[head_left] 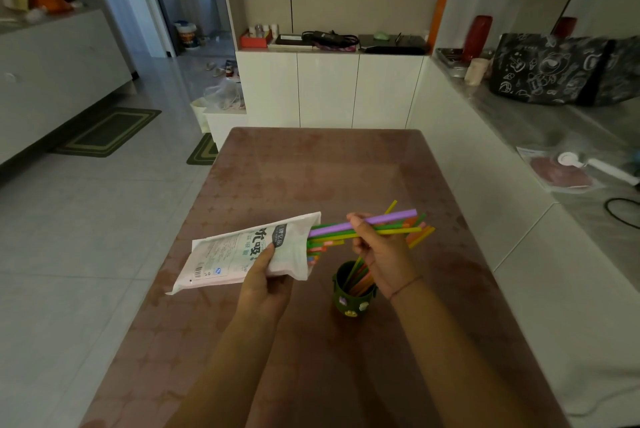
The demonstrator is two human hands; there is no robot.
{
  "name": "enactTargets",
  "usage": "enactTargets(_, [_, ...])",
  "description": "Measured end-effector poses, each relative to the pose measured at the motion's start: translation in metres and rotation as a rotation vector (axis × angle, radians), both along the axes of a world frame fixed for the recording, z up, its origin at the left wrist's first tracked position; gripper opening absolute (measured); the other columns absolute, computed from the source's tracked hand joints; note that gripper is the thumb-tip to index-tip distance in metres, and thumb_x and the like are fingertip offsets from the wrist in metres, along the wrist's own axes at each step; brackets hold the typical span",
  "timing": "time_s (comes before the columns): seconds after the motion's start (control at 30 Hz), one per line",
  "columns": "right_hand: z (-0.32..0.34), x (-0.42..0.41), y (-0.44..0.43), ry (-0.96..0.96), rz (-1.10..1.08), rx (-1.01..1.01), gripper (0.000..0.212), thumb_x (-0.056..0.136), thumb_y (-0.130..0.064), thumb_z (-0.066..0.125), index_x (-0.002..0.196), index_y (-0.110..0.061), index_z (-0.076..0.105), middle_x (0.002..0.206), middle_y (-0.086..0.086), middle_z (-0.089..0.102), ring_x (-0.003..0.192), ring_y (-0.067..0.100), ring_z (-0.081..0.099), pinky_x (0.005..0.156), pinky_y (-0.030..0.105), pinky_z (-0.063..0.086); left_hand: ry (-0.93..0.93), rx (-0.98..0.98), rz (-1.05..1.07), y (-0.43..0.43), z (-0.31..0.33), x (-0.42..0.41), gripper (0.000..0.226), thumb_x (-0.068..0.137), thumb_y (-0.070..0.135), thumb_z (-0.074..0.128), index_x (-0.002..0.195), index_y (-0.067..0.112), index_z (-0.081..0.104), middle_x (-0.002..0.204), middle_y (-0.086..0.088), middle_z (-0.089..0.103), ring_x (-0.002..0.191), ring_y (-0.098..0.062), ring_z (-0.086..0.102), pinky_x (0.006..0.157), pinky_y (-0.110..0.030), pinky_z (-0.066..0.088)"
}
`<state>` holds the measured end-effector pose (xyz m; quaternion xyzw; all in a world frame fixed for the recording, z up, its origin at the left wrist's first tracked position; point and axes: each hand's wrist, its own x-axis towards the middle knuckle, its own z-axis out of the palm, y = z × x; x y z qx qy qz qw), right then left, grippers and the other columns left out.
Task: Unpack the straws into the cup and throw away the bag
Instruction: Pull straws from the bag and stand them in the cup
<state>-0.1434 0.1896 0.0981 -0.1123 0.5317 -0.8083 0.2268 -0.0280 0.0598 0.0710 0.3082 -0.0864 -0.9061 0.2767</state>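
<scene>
Colourful straws [377, 228] pinched in the right hand [379, 254] should slide straight out, while the left hand [266, 275] grips the bag [242, 251], then tip down into the cup [351, 292].

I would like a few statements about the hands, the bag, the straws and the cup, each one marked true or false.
1. The left hand holds the bag. True.
2. The right hand is empty. False: its fingers grip a bundle of straws.
3. The cup has some straws in it. True.
4. The bag lies flat on the table. False: it is held up above the table.
5. The gripped straws are fully out of the bag. False: their left ends sit inside the bag's mouth.
</scene>
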Motion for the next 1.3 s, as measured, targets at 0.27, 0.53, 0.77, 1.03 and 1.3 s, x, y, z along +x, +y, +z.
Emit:
enactTargets(0.27, [-0.001, -0.007, 0.009, 0.052, -0.129, 0.115, 0.009, 0.079, -0.015, 0.069, 0.073, -0.017, 0.075, 0.048, -0.005, 0.061, 0.045, 0.005, 0.053, 0.047, 0.017, 0.047, -0.026, -0.018, 0.022, -0.010, -0.005, 0.007, 0.032, 0.088, 0.001, 0.059, 0.117, 0.014, 0.054, 0.091, -0.008, 0.074, 0.076, -0.022, 0.073, 0.046, -0.044, 0.057])
enactTargets(0.53, [0.020, -0.036, 0.041, 0.090, -0.278, 0.179, 0.006, 0.082, -0.010, 0.065, 0.078, -0.008, 0.069, 0.045, -0.005, 0.063, 0.038, 0.003, 0.051, 0.041, 0.016, 0.045, -0.070, -0.014, 0.076, -0.035, -0.015, 0.022, 0.043, 0.090, 0.001, 0.057, 0.128, 0.015, 0.046, 0.106, -0.008, 0.066, 0.095, -0.025, 0.065, 0.048, -0.051, 0.057])
enactTargets(0.77, [0.038, -0.047, 0.066, 0.173, -0.330, 0.272, 0.003, 0.081, -0.009, 0.066, 0.079, -0.008, 0.068, 0.039, -0.007, 0.060, 0.036, 0.002, 0.054, 0.039, 0.013, 0.045, -0.118, 0.041, 0.091, -0.041, -0.021, 0.025, 0.046, 0.089, 0.002, 0.060, 0.132, 0.014, 0.047, 0.118, -0.006, 0.066, 0.112, -0.025, 0.063, 0.061, -0.055, 0.056])
enactTargets(1.03, [0.059, -0.058, 0.088, 0.319, -0.373, 0.467, 0.010, 0.079, -0.016, 0.069, 0.070, -0.011, 0.068, 0.038, -0.007, 0.061, 0.034, 0.004, 0.054, 0.040, 0.013, 0.046, -0.105, 0.024, 0.099, -0.036, -0.018, 0.018, 0.052, 0.088, 0.001, 0.060, 0.136, 0.014, 0.044, 0.109, -0.007, 0.066, 0.096, -0.025, 0.066, 0.049, -0.049, 0.058])
enactTargets(1.3, [0.082, -0.054, 0.089, 0.513, -0.295, 0.670, 0.025, 0.079, -0.023, 0.069, 0.055, -0.019, 0.064, 0.035, -0.012, 0.058, 0.034, 0.001, 0.054, 0.042, 0.009, 0.045, -0.094, -0.015, 0.053, -0.028, -0.018, 0.009, 0.052, 0.089, 0.002, 0.059, 0.138, 0.014, 0.043, 0.111, -0.007, 0.065, 0.096, -0.023, 0.066, 0.062, -0.048, 0.059])
